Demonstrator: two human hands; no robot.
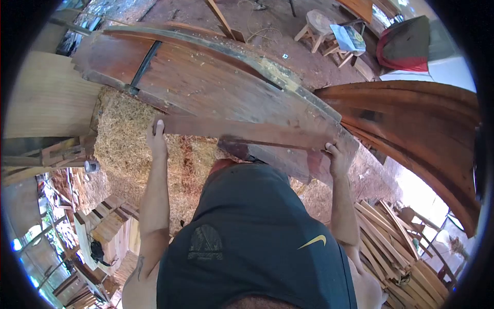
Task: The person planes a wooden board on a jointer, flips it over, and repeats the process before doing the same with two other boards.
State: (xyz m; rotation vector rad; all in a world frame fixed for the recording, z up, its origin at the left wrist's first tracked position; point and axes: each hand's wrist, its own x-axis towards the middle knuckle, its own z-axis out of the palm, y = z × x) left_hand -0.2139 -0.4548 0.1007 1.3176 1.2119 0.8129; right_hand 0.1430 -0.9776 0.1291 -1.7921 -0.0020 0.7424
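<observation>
dark sleeveless shirt (257,226) below; hands (156,134) (337,158) grip long, narrow, reddish-brown plank (242,130).

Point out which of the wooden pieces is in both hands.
The narrow brown board, gripped near its ends by the left hand and right hand; neither hand touches the slats piled lower right.

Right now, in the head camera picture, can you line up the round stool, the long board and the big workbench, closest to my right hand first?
From your right hand:
1. Long board: touching it, stretching across to your left hand.
2. Workbench: just past the board.
3. Round stool: farthest, on the floor beyond the workbench.
</observation>
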